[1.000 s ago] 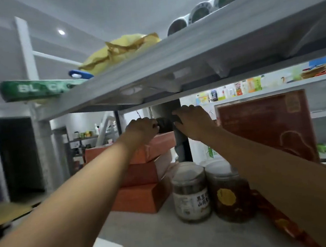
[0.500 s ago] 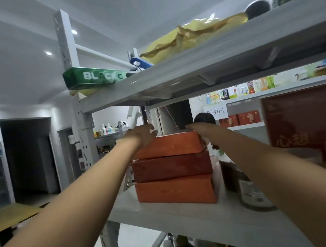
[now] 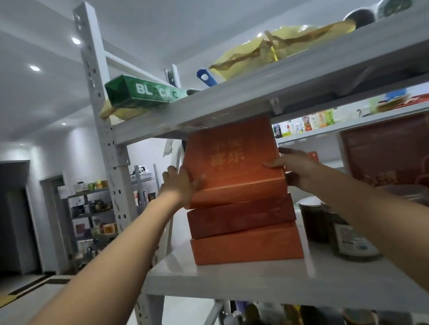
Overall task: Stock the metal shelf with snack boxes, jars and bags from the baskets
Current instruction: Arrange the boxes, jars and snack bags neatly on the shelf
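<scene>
L hand (image 3: pixel 181 185) & R hand (image 3: pixel 296 166) grip tilted top orange box (image 3: pixel 232 166); dark-filled jars (image 3: pixel 346 236) beside stack (image 3: pixel 243 227).

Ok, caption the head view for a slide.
Left hand and right hand grip a tilted orange box atop two stacked boxes on the metal shelf.

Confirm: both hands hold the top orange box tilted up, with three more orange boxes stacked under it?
Not quite: the head view shows only two under it, a middle box and a bottom box. The left hand and right hand do hold the top orange box tilted up.
</scene>
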